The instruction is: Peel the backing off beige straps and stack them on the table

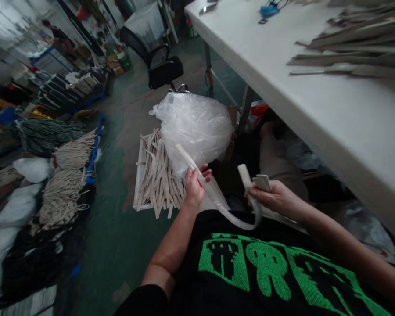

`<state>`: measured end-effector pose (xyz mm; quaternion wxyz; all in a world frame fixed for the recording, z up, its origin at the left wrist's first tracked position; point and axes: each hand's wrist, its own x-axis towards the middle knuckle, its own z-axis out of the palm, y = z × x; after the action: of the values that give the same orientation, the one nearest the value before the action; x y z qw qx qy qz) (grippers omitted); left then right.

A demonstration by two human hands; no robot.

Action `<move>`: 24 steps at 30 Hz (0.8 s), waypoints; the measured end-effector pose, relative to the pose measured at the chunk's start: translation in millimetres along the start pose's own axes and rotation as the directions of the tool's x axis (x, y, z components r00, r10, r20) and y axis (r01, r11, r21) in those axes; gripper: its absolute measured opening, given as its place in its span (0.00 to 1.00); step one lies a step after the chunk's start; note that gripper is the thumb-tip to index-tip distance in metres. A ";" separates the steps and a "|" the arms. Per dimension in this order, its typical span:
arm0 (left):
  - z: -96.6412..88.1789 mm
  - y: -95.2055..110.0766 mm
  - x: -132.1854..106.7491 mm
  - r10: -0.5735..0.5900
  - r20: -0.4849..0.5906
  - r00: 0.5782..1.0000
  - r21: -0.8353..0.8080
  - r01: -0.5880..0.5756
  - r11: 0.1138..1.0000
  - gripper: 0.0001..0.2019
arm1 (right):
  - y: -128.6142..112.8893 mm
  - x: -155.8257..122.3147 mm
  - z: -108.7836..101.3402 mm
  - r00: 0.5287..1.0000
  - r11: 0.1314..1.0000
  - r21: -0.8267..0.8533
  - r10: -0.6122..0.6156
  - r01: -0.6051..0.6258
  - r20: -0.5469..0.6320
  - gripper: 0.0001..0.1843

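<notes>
A long pale fabric strip (232,218) hangs in a loop between my two hands, above my lap. My left hand (195,188) pinches it near one end, and that end points up and away past the fingers. Closed around its other end, my right hand (281,199) also has a small flat pale piece (262,182) showing above the thumb; I cannot tell whether that is a fold of the same strip. Beyond my left hand, a white crate (137,186) holds many similar strips (161,175), some hanging over its near edge.
A bulging clear plastic bag (197,127) sits beside the crate. On my right runs a white table (250,48) with piled grey strips (358,48). A black office chair (164,72) stands ahead. Bundled cords (61,193) lie on the left, and a person (61,37) is far back.
</notes>
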<state>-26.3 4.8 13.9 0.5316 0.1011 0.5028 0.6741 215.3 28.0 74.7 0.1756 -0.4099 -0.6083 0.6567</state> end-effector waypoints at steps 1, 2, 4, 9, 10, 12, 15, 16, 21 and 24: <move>9.4 -0.9 -7.6 0.007 0.096 0.995 0.058 -0.012 0.998 0.15 | -2.4 11.4 6.7 1.000 0.999 0.040 0.020 -0.019 -0.013 0.36; 17.4 -2.2 -14.5 0.004 0.179 0.984 0.106 -0.023 0.994 0.17 | -5.2 22.0 11.9 0.999 0.995 0.097 0.020 -0.017 -0.027 0.36; 28.7 -5.7 -25.3 -0.025 0.291 0.956 0.187 -0.031 0.982 0.18 | -10.4 39.9 18.4 0.999 0.973 0.231 -0.011 0.022 -0.052 0.35; 39.4 -14.5 -43.3 -0.033 0.372 0.928 0.389 -0.123 0.913 0.18 | -13.8 62.3 21.3 0.972 0.950 0.290 -0.051 0.119 -0.230 0.31; 40.5 -16.0 -46.5 -0.016 0.390 0.921 0.417 -0.161 0.895 0.20 | -12.9 63.7 21.5 0.954 0.953 0.264 -0.068 0.149 -0.293 0.30; 42.7 -19.1 -52.0 0.002 0.423 0.906 0.461 -0.217 0.861 0.25 | -10.7 64.9 22.5 0.917 0.946 0.248 -0.098 0.206 -0.386 0.30; 45.8 -23.2 -56.5 -0.008 0.441 0.898 0.530 -0.253 0.809 0.29 | -8.7 65.0 24.0 0.881 0.932 0.263 -0.106 0.250 -0.461 0.30; 46.4 -23.9 -56.7 0.000 0.443 0.896 0.551 -0.272 0.789 0.27 | -8.5 65.2 23.4 0.875 0.931 0.260 -0.108 0.255 -0.473 0.30; 39.9 -15.1 -49.8 -0.081 0.531 0.843 0.624 -0.324 0.711 0.12 | -10.9 69.8 -2.4 0.832 0.936 0.163 -0.186 0.312 -0.523 0.28; 30.0 -2.0 -44.9 -0.235 0.590 0.772 0.668 -0.304 0.679 0.10 | -14.8 70.5 -28.1 0.895 0.951 0.153 -0.188 0.269 -0.405 0.29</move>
<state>13.6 -15.0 44.5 0.5680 0.5360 0.5171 0.3501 189.9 100.8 67.9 0.4091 -0.4360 -0.5351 0.5969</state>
